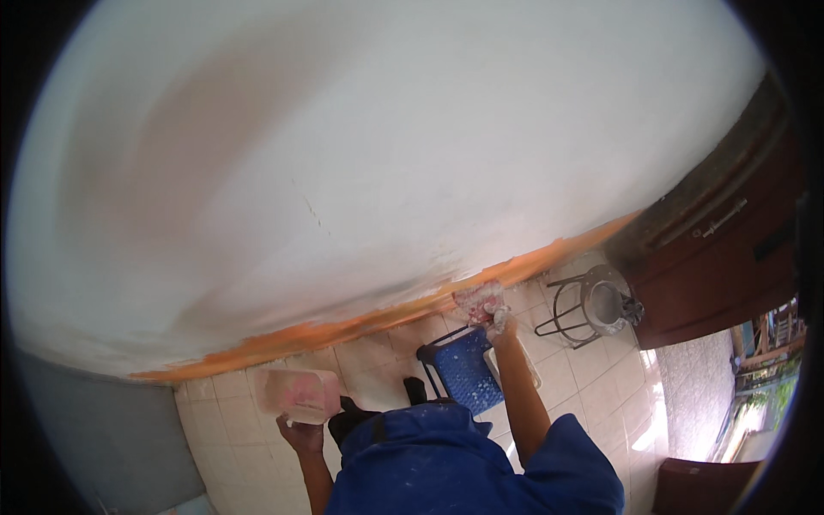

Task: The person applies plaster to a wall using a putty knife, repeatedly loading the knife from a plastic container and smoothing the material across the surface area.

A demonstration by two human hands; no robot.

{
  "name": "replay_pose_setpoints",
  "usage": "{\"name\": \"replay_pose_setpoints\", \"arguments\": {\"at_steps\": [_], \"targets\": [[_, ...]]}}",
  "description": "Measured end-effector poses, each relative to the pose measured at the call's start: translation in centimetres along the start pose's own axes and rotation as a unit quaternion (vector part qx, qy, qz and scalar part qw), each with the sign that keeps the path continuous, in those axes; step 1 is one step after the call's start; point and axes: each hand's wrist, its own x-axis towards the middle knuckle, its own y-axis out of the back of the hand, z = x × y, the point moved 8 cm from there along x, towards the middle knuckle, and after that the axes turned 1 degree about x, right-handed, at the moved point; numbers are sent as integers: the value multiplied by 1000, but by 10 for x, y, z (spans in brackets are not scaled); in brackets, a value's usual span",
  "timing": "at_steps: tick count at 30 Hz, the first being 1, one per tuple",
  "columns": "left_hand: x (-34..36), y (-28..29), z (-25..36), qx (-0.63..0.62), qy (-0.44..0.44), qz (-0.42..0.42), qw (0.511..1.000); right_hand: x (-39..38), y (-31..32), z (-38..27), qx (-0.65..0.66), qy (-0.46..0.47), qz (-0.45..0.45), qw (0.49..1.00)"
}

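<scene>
My left hand (300,433) grips the edge of a rectangular whitish plastic tub (326,390) with pink showing on it. It is held low at the left, in front of the wall. My right arm reaches forward, and my right hand (500,326) is closed on a crumpled red-and-white rag (476,298). The rag is close to the orange strip (515,268) along the bottom of the white wall (412,129). Below that arm stands a blue plastic stool (463,369) spotted with white. A pale tray-like thing (536,376) is partly hidden behind my forearm.
A round metal stool (562,326) at the right bears a grey bucket (603,302) with dark cloth or plastic beside it. Further right is a dark red-brown door (712,275). A grey panel (103,438) stands at the left. Cream tiles (240,429) cover the floor.
</scene>
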Motion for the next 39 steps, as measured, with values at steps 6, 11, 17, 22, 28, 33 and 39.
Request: {"name": "replay_pose_setpoints", "arguments": {"at_steps": [6,11,17,22,28,33,39], "targets": [[-9,13,14,19,-29,19,999,81,37,95,57,-79,-70,993],[2,1,-6,22,3,15,1000,120,-22,21,32,98,-321,941],[-16,32,23,7,-33,21,999,-15,-124,-57,42,68,-142,987],[-1,11,7,27,-2,-1,1000,-99,-131,-119,108,99,-74,986],[-3,0,3,25,-13,-11,1000,20,3,3,-57,-2,-38,998],[-17,11,15,25,-33,17,999,55,-17,64,-123,89,-223,963],[-24,18,26,7,-61,43,997,79,-33,50,83,-1,-188,979]]}}
